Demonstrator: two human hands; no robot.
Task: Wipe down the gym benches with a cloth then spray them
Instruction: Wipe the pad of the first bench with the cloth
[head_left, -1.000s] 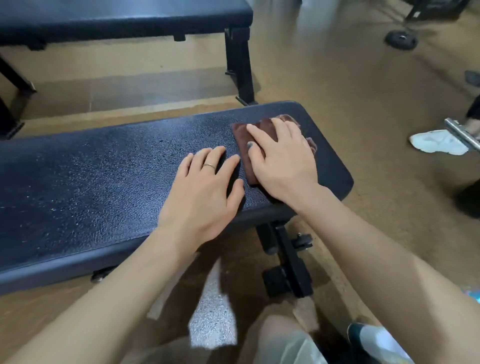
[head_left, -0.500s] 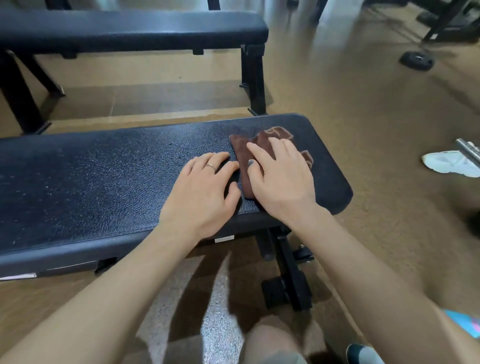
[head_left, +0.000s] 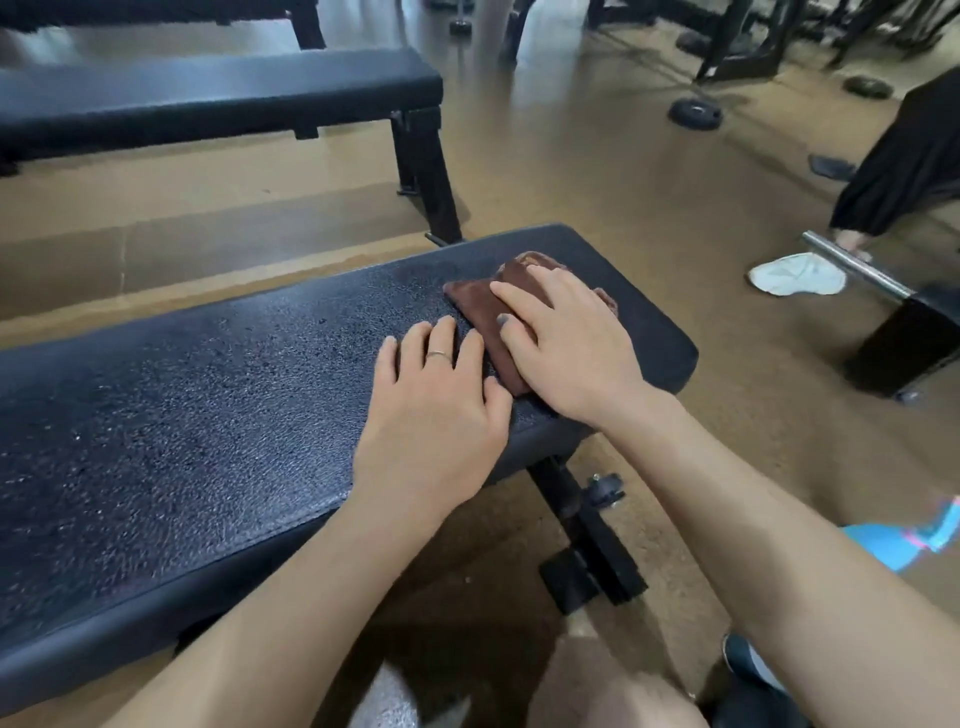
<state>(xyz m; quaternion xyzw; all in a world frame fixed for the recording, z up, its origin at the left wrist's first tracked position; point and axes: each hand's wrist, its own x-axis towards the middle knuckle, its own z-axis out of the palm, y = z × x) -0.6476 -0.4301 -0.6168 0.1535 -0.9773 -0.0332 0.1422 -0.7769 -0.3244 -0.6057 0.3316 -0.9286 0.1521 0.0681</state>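
Note:
A black padded gym bench (head_left: 182, 415) runs from the left edge to the middle of the view, its top speckled with droplets. Near its right end lies a folded brown cloth (head_left: 480, 306). My right hand (head_left: 566, 343) presses flat on the cloth with straight fingers and covers most of it. My left hand (head_left: 431, 410), with a ring on one finger, rests flat on the bench top just left of the cloth. A second black bench (head_left: 208, 98) stands parallel behind. No spray bottle is in view.
The bench's black foot (head_left: 592, 561) stands under its right end. On the tan floor lie weight plates (head_left: 695, 113), a barbell end (head_left: 857, 267) and a white shoe (head_left: 797, 274). Another person's dark-clothed leg (head_left: 904, 161) is at the right. Racks fill the back.
The camera has tilted upward, showing more of the room and the rear bench. Both hands stay flat at the bench's right end, and the right hand remains on the cloth.

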